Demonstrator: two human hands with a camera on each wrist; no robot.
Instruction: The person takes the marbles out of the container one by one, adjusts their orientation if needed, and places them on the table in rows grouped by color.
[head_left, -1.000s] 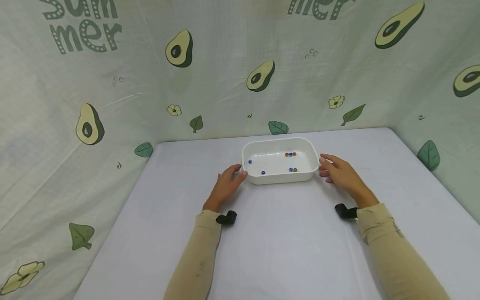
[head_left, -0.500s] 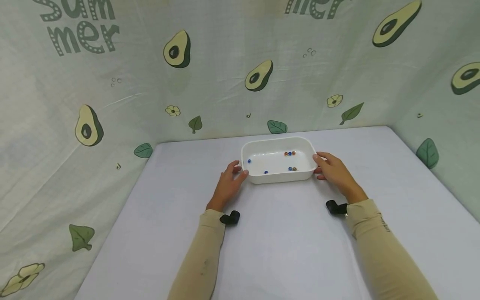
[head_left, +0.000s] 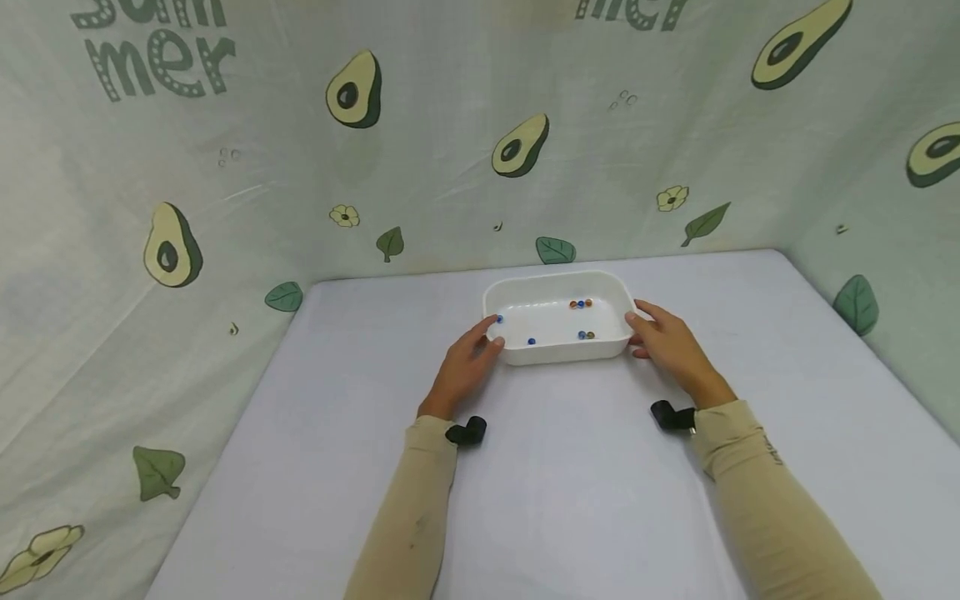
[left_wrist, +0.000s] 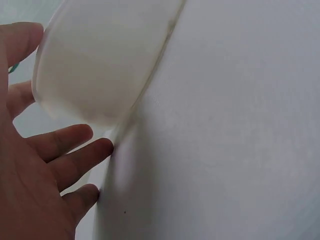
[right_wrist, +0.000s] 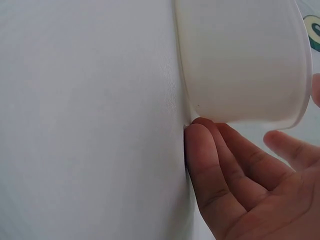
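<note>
A white rectangular tray stands on the table, with several small glass marbles on its floor. A blue marble lies near the front wall, and another blue marble is close to the left end. My left hand is at the front left corner, with its thumb at the rim and its index fingertip reaching over the edge beside that marble. In the left wrist view the other fingers are spread and fairly straight below the tray. My right hand holds the right end, thumb on the rim and fingertips at the base.
A row of orange and blue marbles lies toward the tray's back. A blue and brownish pair is nearer its front right. The white tabletop ends at a cloth backdrop printed with avocados, behind and at both sides.
My right hand has come in from the right onto the tray's end. My left hand has shifted slightly rightward, and its index finger now crosses the rim. The front blue marble has rolled slightly right.
</note>
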